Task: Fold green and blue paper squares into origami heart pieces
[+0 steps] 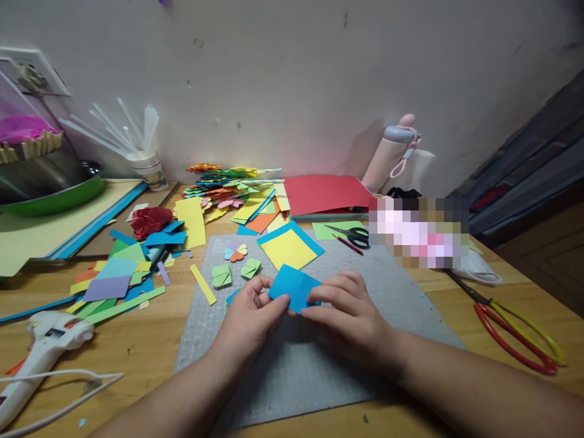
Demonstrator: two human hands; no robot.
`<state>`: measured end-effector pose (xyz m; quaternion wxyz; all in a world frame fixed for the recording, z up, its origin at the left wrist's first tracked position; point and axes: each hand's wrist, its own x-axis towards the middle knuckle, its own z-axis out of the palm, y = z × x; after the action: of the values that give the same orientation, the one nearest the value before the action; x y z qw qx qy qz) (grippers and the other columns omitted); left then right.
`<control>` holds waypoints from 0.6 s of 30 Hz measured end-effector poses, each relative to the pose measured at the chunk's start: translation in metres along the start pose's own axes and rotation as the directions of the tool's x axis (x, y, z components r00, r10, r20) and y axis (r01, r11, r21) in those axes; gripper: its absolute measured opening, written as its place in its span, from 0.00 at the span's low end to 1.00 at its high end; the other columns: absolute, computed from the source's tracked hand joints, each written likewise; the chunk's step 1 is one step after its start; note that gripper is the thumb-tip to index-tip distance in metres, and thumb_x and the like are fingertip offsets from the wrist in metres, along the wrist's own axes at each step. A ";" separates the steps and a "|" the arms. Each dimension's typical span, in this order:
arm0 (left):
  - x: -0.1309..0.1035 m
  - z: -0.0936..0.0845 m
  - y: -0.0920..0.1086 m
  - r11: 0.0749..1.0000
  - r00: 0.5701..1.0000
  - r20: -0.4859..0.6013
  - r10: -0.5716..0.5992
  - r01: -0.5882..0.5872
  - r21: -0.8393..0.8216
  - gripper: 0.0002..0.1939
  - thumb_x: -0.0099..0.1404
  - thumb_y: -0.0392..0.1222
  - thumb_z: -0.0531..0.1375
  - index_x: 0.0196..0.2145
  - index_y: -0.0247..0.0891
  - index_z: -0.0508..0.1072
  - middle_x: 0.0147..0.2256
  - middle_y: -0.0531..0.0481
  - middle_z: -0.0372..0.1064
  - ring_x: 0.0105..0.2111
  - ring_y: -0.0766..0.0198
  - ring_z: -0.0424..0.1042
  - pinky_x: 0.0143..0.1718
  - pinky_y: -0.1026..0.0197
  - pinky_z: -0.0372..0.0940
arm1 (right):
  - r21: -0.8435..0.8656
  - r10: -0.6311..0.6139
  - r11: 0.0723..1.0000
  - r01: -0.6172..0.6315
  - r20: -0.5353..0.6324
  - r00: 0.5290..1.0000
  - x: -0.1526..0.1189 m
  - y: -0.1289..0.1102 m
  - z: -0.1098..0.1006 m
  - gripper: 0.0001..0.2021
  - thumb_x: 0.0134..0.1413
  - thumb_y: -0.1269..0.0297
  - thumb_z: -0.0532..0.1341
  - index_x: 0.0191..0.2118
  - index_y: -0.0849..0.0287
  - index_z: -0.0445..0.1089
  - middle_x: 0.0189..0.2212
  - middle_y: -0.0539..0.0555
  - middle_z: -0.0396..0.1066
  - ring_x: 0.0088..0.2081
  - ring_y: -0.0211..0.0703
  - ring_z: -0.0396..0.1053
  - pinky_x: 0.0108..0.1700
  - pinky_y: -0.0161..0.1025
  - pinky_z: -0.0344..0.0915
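Observation:
A small piece of blue paper (295, 286) is held up between both hands over the grey cutting mat (392, 298). My left hand (253, 310) pinches its left edge between thumb and fingers. At the right edge, the thumb and fingers of my right hand (349, 307) grip it too. Beyond the paper lies a yellow square (287, 249) on top of a larger blue sheet (314, 243). Two folded green paper pieces (222, 275) and a multicoloured paper flower (235, 252) rest to the left. Another bit of blue paper (232, 297) is partly covered by my left hand.
Paper scraps (109, 286) and a white glue gun (50, 340) with its cable lie at left. Black scissors (351, 234), a pencil (348, 244) and red-and-yellow-handled scissors (515, 328) are at right. A red sheet (328, 194) and a bottle (390, 155) stand at the back.

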<state>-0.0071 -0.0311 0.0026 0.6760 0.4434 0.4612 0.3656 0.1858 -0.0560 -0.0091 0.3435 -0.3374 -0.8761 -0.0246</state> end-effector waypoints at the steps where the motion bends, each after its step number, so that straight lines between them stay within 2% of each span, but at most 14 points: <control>1: 0.000 -0.001 -0.002 0.998 1.000 0.000 0.024 -0.024 0.056 0.13 0.55 0.45 0.62 0.31 0.39 0.61 0.20 0.58 0.67 0.15 0.72 0.57 0.18 0.69 0.48 | -0.020 -0.031 0.999 0.031 0.005 0.999 0.001 0.000 0.000 0.08 0.58 0.72 0.56 0.42 0.53 0.67 0.37 0.51 0.73 0.39 0.45 0.64 0.45 0.46 0.53; 3: 0.000 -0.004 -0.005 0.960 0.986 -0.073 0.148 -0.125 0.252 0.11 0.56 0.43 0.60 0.35 0.39 0.62 0.26 0.55 0.68 0.19 0.69 0.61 0.21 0.67 0.54 | -0.049 -0.081 0.995 0.083 0.041 0.996 0.003 0.001 -0.001 0.08 0.60 0.72 0.54 0.40 0.54 0.67 0.36 0.51 0.74 0.39 0.44 0.65 0.45 0.46 0.52; 5: -0.001 -0.007 -0.006 0.824 0.924 -0.130 0.361 -0.250 0.508 0.13 0.57 0.39 0.60 0.40 0.40 0.63 0.36 0.49 0.67 0.26 0.66 0.64 0.27 0.63 0.59 | -0.064 -0.095 0.993 0.104 0.125 0.988 0.004 0.003 -0.001 0.08 0.62 0.73 0.53 0.40 0.57 0.68 0.36 0.53 0.75 0.39 0.45 0.65 0.45 0.46 0.52; 6: -0.002 -0.008 -0.006 0.727 0.886 -0.099 0.453 -0.302 0.617 0.13 0.58 0.37 0.59 0.42 0.40 0.64 0.41 0.47 0.65 0.30 0.64 0.65 0.30 0.61 0.61 | -0.064 -0.088 0.993 0.101 0.179 0.980 0.004 0.004 -0.001 0.09 0.62 0.73 0.52 0.39 0.58 0.69 0.35 0.53 0.74 0.38 0.45 0.65 0.45 0.46 0.52; 8: -0.004 -0.009 -0.007 0.539 0.844 0.062 0.533 -0.395 0.744 0.11 0.60 0.33 0.56 0.41 0.40 0.66 0.44 0.45 0.63 0.38 0.59 0.65 0.37 0.56 0.62 | -0.045 -0.066 0.996 0.082 0.283 0.957 0.004 0.006 0.000 0.10 0.63 0.72 0.50 0.38 0.59 0.69 0.34 0.54 0.74 0.37 0.44 0.65 0.43 0.45 0.53; 10: -0.006 -0.008 -0.007 0.399 0.834 0.253 0.490 -0.473 0.786 0.11 0.61 0.30 0.53 0.40 0.40 0.69 0.42 0.45 0.65 0.43 0.56 0.64 0.43 0.53 0.61 | -0.002 -0.059 0.998 0.064 0.360 0.931 0.003 0.008 0.001 0.11 0.63 0.72 0.51 0.35 0.59 0.70 0.32 0.54 0.73 0.35 0.43 0.65 0.42 0.44 0.54; 12: -0.009 -0.005 -0.009 0.290 0.837 0.394 0.380 -0.512 0.809 0.11 0.62 0.29 0.52 0.38 0.39 0.70 0.39 0.46 0.67 0.42 0.55 0.64 0.43 0.51 0.61 | 0.051 -0.067 0.997 0.050 0.412 0.909 0.002 0.010 0.002 0.10 0.62 0.71 0.52 0.34 0.59 0.70 0.30 0.53 0.73 0.34 0.42 0.64 0.41 0.43 0.54; 15: -0.012 -0.001 -0.009 0.156 0.850 0.474 0.230 -0.513 0.844 0.10 0.62 0.29 0.52 0.34 0.38 0.72 0.38 0.46 0.68 0.40 0.54 0.66 0.40 0.50 0.62 | 0.094 -0.031 0.995 -0.014 0.457 0.889 0.001 0.013 0.001 0.08 0.60 0.71 0.55 0.35 0.59 0.72 0.30 0.52 0.73 0.35 0.42 0.65 0.41 0.43 0.54; 18: -0.015 0.001 -0.006 0.038 0.858 0.488 0.160 -0.499 0.866 0.10 0.63 0.31 0.52 0.35 0.38 0.72 0.38 0.46 0.69 0.39 0.53 0.67 0.39 0.49 0.63 | 0.092 0.072 0.987 -0.130 0.470 0.880 0.002 0.014 -0.002 0.05 0.57 0.66 0.60 0.34 0.58 0.73 0.32 0.53 0.73 0.37 0.43 0.66 0.41 0.44 0.53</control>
<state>-0.0105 -0.0469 0.0013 0.1641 0.9106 0.3750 0.0574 0.1948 -0.0443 -0.0087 0.1440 -0.3573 -0.9139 0.1277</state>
